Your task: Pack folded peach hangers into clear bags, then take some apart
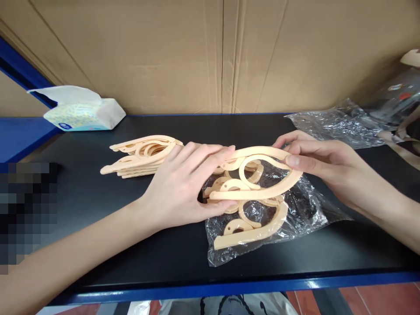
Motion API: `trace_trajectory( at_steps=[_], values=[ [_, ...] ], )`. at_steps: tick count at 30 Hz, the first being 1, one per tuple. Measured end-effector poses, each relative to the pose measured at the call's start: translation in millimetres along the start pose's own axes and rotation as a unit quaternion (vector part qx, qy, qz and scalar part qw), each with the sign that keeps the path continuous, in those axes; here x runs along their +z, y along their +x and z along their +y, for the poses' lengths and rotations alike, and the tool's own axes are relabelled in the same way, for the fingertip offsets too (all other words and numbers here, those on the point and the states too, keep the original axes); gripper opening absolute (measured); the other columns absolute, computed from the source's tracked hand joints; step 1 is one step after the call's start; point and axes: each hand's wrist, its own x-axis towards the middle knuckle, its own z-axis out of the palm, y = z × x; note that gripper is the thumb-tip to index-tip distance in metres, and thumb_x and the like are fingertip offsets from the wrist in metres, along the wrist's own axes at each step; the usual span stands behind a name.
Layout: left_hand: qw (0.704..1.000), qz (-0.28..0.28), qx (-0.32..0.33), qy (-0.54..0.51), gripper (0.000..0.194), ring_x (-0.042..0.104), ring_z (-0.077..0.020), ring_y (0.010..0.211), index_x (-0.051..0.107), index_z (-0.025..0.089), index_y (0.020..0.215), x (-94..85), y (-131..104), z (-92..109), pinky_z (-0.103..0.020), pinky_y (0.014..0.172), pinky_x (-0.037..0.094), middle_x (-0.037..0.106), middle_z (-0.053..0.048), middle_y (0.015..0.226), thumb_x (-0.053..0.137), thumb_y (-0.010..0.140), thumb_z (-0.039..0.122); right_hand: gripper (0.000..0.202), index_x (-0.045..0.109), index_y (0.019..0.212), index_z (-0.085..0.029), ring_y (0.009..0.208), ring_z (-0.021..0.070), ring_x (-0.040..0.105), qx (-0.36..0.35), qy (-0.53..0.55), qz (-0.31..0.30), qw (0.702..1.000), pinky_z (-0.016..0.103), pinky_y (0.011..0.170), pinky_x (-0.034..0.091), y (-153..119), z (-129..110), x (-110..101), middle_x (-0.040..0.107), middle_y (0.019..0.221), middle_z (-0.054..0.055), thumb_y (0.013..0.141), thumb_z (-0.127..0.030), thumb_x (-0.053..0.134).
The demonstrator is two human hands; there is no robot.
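Hangers, black table, cardboard, probably tiled floor

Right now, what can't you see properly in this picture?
In the head view:
Pale stack: right end hidden behind the left hand.
Held piece: curved end partly covered by the right hand.
Tissue pack: print too small to read.
Cream thing, far right: cut off by the edge.
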Motion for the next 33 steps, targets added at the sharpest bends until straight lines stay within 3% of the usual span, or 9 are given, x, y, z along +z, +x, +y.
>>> trace_trajectory(
  at_steps=[4, 7, 12, 17, 23, 28, 33],
  values=[
    [0.998, -0.03, -0.036, -0.031, 0.066, 0.065, -0.029, 0.106, 0.056, 0.008, 0.139, 1.9, -2.8, -3.7, -0.042, 0.091, 0.049, 0.069, -0.015, 0.124, 0.068, 0.093, 0.054, 0.037, 0.066, 0.065, -0.024, 0.092, 0.0193, 0.063, -0.009, -0.008, -0.012, 1.0, 0.034, 0.082, 0.05, -0.6, 1.0, 0.4, 0.065, 0.096, 0.003, 0.089, -0.051, 0.07],
    [0.998, -0.036, -0.039, -0.033, 0.067, 0.064, -0.029, 0.106, 0.056, 0.009, 0.138, 4.1, -4.5, -3.7, -0.042, 0.092, 0.048, 0.068, -0.014, 0.122, 0.071, 0.091, 0.054, 0.033, 0.062, 0.07, -0.024, 0.088, 0.0194, 0.063, -0.079, -0.095, 0.003, 0.992, 0.036, 0.081, 0.048, -2.1, 4.0, 0.9, 0.066, 0.093, 0.003, 0.092, -0.047, 0.068],
    [0.999, -0.013, -0.037, -0.037, 0.063, 0.064, -0.028, 0.106, 0.054, 0.014, 0.14, 8.4, -7.5, -3.6, -0.041, 0.091, 0.049, 0.068, -0.013, 0.122, 0.07, 0.093, 0.052, 0.016, 0.063, 0.098, -0.026, 0.09, 0.0243, 0.066, -0.186, -0.24, -0.003, 0.953, 0.042, 0.081, 0.047, -4.6, 11.5, -0.3, 0.071, 0.097, 0.005, 0.098, -0.041, 0.059],
    [0.998, 0.013, -0.026, -0.052, 0.063, 0.065, -0.0266, 0.103, 0.052, 0.02, 0.142, 11.3, -9.5, 0.3, -0.041, 0.088, 0.049, 0.068, -0.011, 0.123, 0.072, 0.091, 0.051, 0.035, 0.059, 0.125, -0.025, 0.096, 0.0272, 0.068, -0.232, -0.301, -0.024, 0.925, 0.044, 0.084, 0.047, -5.0, 15.6, 3.2, 0.075, 0.111, 0.007, 0.099, -0.048, 0.057],
    [0.997, 0.035, 0.018, -0.07, 0.064, 0.066, -0.0262, 0.105, 0.054, 0.016, 0.139, 10.6, -6.5, 13.6, -0.039, 0.086, 0.048, 0.071, -0.011, 0.118, 0.069, 0.092, 0.056, 0.066, 0.059, 0.129, -0.022, 0.096, 0.0301, 0.064, -0.301, -0.402, 0.003, 0.865, 0.048, 0.092, 0.038, -12.4, 9.1, 17.0, 0.075, 0.102, 0.008, 0.091, -0.076, 0.053],
    [0.997, 0.024, 0.037, -0.058, 0.068, 0.065, -0.026, 0.106, 0.055, 0.013, 0.139, 12.3, -4.8, 14.4, -0.038, 0.087, 0.048, 0.071, -0.012, 0.118, 0.07, 0.092, 0.059, 0.069, 0.054, 0.135, -0.011, 0.098, 0.0308, 0.063, -0.344, -0.449, -0.007, 0.824, 0.048, 0.095, 0.037, -17.7, 3.3, 24.3, 0.075, 0.105, 0.014, 0.097, -0.068, 0.049],
    [0.997, 0.03, 0.023, -0.07, 0.063, 0.065, -0.0261, 0.107, 0.052, 0.017, 0.142, 14.7, -5.7, 11.8, -0.038, 0.088, 0.048, 0.07, -0.011, 0.124, 0.066, 0.095, 0.056, 0.075, 0.052, 0.139, -0.006, 0.102, 0.0338, 0.063, -0.342, -0.47, -0.003, 0.814, 0.054, 0.104, 0.036, -18.5, 3.4, 27.9, 0.075, 0.112, 0.017, 0.096, -0.068, 0.049]
  ],
)
